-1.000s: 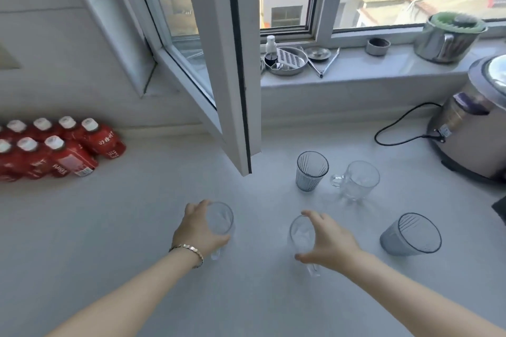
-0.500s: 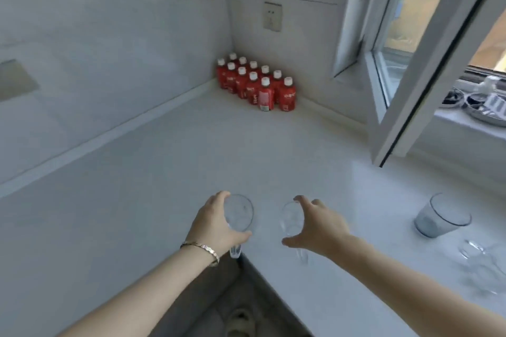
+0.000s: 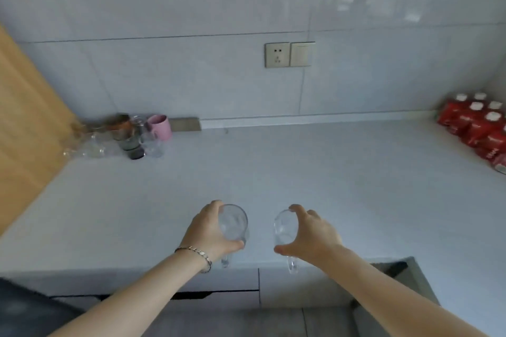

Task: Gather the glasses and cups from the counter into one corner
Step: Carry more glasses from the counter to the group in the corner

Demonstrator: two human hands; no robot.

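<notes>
Holding two clear glasses: left hand one, right hand one.

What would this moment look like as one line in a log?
left hand: holds clear glass | right hand: holds clear glass | both above counter | cup cluster: far-left corner

We see a pack of red bottles w/ white caps at the far right of the pale counter, a wall socket touching a switch on the tiled wall, and a wooden panel at left (edge blurred).
</notes>
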